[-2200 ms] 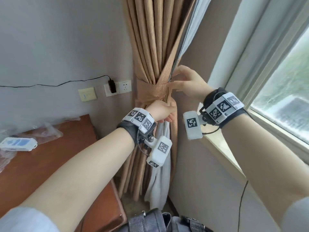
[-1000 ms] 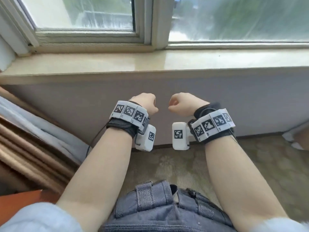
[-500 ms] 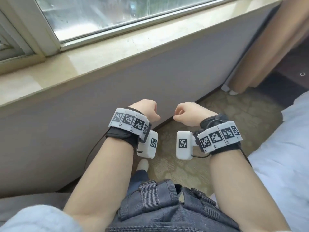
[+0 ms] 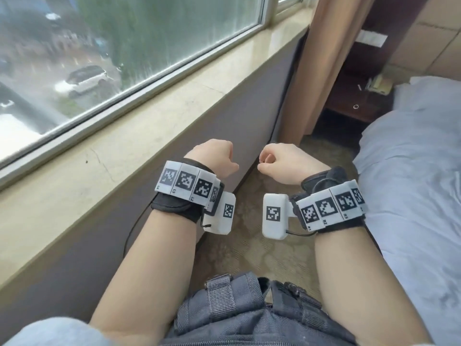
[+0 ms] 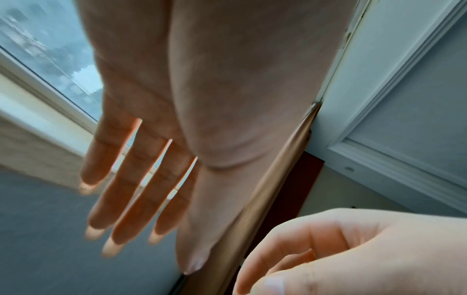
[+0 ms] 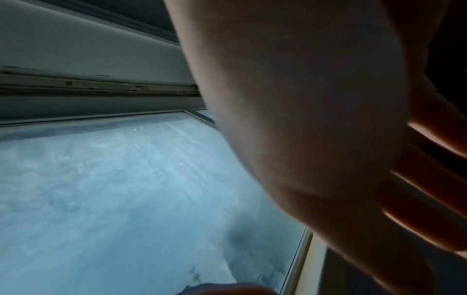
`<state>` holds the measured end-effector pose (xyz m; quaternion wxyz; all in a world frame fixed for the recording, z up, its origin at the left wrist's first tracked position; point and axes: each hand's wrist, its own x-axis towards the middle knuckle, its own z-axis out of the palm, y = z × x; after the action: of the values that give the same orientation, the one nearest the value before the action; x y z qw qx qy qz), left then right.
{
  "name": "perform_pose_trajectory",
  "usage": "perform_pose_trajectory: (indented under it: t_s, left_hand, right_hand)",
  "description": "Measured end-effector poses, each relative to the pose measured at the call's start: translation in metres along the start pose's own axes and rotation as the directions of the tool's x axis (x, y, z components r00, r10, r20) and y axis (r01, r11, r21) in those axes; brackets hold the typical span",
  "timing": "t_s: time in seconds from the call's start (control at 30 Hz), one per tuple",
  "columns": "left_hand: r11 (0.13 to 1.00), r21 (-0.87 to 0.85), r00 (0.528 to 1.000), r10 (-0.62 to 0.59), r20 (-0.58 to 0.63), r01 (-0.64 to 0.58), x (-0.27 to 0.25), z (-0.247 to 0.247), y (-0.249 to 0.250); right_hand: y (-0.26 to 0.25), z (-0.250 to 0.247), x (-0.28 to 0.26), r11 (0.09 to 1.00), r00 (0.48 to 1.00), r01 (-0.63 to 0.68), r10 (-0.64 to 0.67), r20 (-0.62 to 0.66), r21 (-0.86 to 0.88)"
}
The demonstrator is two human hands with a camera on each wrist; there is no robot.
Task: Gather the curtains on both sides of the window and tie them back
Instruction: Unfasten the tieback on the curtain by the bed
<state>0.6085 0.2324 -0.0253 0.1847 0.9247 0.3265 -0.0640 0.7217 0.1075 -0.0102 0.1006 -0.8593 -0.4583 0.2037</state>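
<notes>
Left-side curtain tied and out of view; person has turned along the sill (image 4: pixel 159 113) toward the right curtain (image 4: pixel 321 66), hanging loose ahead beside the bed (image 4: pixel 411 171). Left hand (image 4: pixel 212 158) and right hand (image 4: pixel 282 161) both loosely curled, holding nothing. One side seemingly done, second pending. No containers visible.

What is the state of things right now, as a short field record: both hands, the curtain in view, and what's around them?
left hand: empty, fingers relaxed, held in front of the body
right hand: empty, loosely curled, beside the left hand, not touching it
curtain: tan, hangs at the far end of the windowsill; no tie shows on the part in view
hands to curtain: apart, neither touches it
window: shut, glass bare on this stretch
bed: on the person's right
</notes>
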Motion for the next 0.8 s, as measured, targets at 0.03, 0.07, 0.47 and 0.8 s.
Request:
perform_pose_trajectory:
  t_s: [0.03,0.07,0.47,0.8]
  left_hand:
    - [1.0,0.009,1.0,0.025,0.002,-0.025,0.019,-0.007,0.004]
    - [0.999,0.005,0.999,0.042,0.002,-0.042,0.026,-0.008,0.005]
    - [0.977,0.061,0.972,0.196,0.129,-0.205,0.182,0.004,0.1]
    - [0.968,0.053,0.959,0.232,0.16,-0.244,0.314,0.006,0.261]
  right_hand:
    - [0.005,-0.009,0.012,1.0,1.0,-0.024,0.024,-0.012,0.009]
    - [0.008,-0.011,0.016,1.0,0.999,-0.03,0.031,-0.013,0.008]
    - [0.137,-0.053,0.106,0.977,0.983,-0.182,0.183,0.002,0.113]
    - [0.308,-0.156,0.177,0.958,0.964,-0.258,0.263,-0.027,0.121]
